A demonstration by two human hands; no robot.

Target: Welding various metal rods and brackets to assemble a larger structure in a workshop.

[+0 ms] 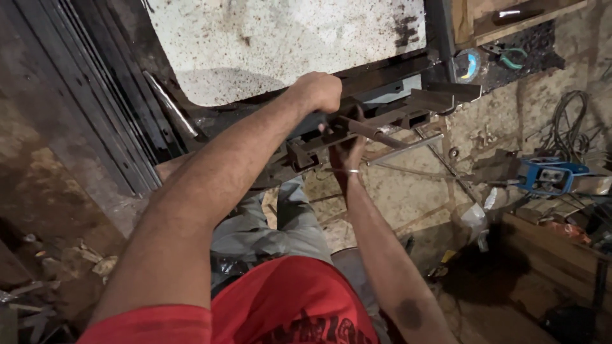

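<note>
Left hand (317,91) is closed in a fist on top of a dark metal clamp assembly (319,143), knuckles up, fingers wrapped over its upper part; exactly what is enclosed is hidden by the fist. Right hand (346,151) is brought up from below the same assembly, palm toward the camera, fingers curled around its underside. A thin bracelet (352,171) is seen at that wrist.

Key relation: a rusty steel bar (373,132) is seen emerging from between the two hands, long axis running from lower left to upper right, slightly downward toward the right end. The bar lies just to the right of both sets of fingers. Right hand is judged nearer to the bar's root; left hand sits above and slightly behind it. An angle-iron frame (421,102) is located past the bar's far end, below a speckled white sheet-metal panel (287,38).

A thinner grey rod (408,148) is laid roughly parallel under the bar, apart from both hands.

Elsewhere: green-handled pliers (510,57) top right, a blue power tool (548,175) on the floor at right among cables (570,121), well apart from the hands. Stacked dark steel strips (95,95) are leaned at left.
</note>
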